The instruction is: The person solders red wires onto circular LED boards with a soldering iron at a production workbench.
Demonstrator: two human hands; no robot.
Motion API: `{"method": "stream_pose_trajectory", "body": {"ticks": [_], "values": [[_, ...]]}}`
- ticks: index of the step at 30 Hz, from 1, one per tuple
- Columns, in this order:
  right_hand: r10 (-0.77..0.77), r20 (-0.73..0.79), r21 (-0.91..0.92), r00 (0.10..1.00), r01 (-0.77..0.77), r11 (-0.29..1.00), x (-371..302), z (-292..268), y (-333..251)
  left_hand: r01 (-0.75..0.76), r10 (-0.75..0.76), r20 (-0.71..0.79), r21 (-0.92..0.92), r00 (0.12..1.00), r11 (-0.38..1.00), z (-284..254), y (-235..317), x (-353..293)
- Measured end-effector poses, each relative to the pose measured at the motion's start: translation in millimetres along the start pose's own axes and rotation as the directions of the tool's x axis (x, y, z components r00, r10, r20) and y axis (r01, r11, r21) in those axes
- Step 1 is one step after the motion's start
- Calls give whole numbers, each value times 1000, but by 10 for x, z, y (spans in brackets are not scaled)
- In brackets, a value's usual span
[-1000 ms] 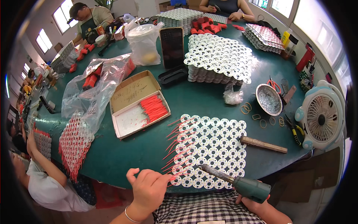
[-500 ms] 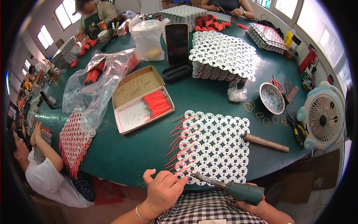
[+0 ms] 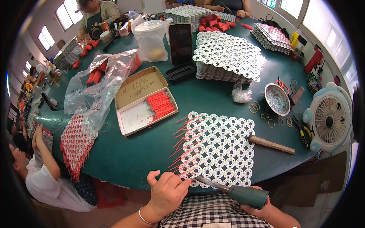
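Observation:
My right hand (image 3: 255, 207) grips the green handle of a soldering iron (image 3: 247, 196). Its metal tip rests at the lower left corner of a sheet of white round circuit boards (image 3: 219, 152) lying flat on the table. Beside that tip, the fingers of my left hand (image 3: 167, 193) are pinched together over the corner disc; what sits between them is hidden. Thin red wires (image 3: 175, 151) stick out leftward from the discs along the sheet's left edge. Farther off, an open cardboard box (image 3: 127, 121) holds a bundle of cut red wires (image 3: 160, 105).
A wooden stick (image 3: 272, 144) touches the sheet's right edge. Beyond it are a metal bowl (image 3: 277, 99), pliers (image 3: 304, 133), rubber bands and a small fan (image 3: 329, 119). Stacked board sheets (image 3: 228, 55) and a phone (image 3: 180, 45) stand behind. Co-workers sit around the table.
The soldering iron has shifted very slightly left, its tip staying near the corner disc. My left hand holds almost the same place. At the left, a co-worker's head has tilted back.

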State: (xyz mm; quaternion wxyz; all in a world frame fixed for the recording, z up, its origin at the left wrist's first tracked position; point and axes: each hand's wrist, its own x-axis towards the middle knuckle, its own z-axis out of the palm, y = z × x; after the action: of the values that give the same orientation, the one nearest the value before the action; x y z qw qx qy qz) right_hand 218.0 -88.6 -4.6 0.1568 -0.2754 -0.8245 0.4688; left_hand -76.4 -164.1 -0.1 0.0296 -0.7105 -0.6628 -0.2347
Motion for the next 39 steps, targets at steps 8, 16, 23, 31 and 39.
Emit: {"method": "stream_pose_trajectory", "body": {"ticks": [8,16,23,31,39], "values": [[496,-126,574,859,-344,743,-3,-27,-122,40,-40,-3,22,999,999,-78,-47,-14],[528,-320,760,787,-119,638,-39,-3,-102,144,-141,-86,36,986,989,-415,-290,-29],[601,-198,752,774,-273,600,147,-58,-166,44,-54,-79,-119,995,992,-199,-41,111],[495,-126,375,859,-421,826,-105,23,149,-25,22,-47,-70,999,997,-86,-86,220],[450,-75,673,890,-288,681,40,-18,-113,-6,6,-4,-53,1000,999,-49,-106,253]]}}
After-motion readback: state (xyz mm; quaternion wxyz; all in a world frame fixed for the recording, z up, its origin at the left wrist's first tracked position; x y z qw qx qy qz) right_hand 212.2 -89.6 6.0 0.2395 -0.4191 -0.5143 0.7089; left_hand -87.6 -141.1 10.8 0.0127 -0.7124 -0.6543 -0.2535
